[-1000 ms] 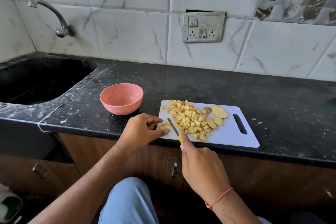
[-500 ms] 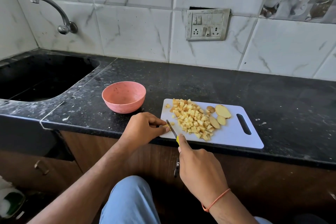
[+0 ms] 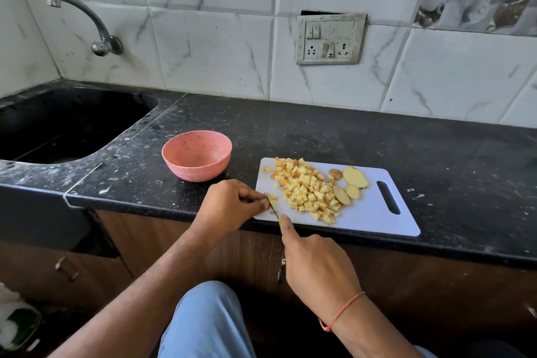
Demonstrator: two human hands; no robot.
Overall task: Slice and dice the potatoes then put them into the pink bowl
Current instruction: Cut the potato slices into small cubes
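Observation:
A white cutting board [image 3: 374, 213] lies near the counter's front edge with a heap of diced potato [image 3: 306, 190] on it. Several potato slices [image 3: 355, 177] lie right of the heap. My left hand [image 3: 232, 203] pinches a small potato piece [image 3: 272, 197] at the board's left edge. My right hand [image 3: 315, 264] grips a yellow-handled knife [image 3: 272, 208], its forefinger along the spine, the blade down on that piece. The pink bowl [image 3: 197, 155] stands to the left of the board with nothing in it.
A black sink [image 3: 64, 125] with a wall tap [image 3: 87, 20] sits at the left of the dark stone counter [image 3: 348, 136]. A switch and socket plate [image 3: 329, 39] is on the tiled wall. Wooden cabinet fronts [image 3: 96, 273] run below the counter.
The knife blade has shifted left along the small piece, close against my left fingertips. The camera has drifted slightly, so the scene sits a little further right and lower.

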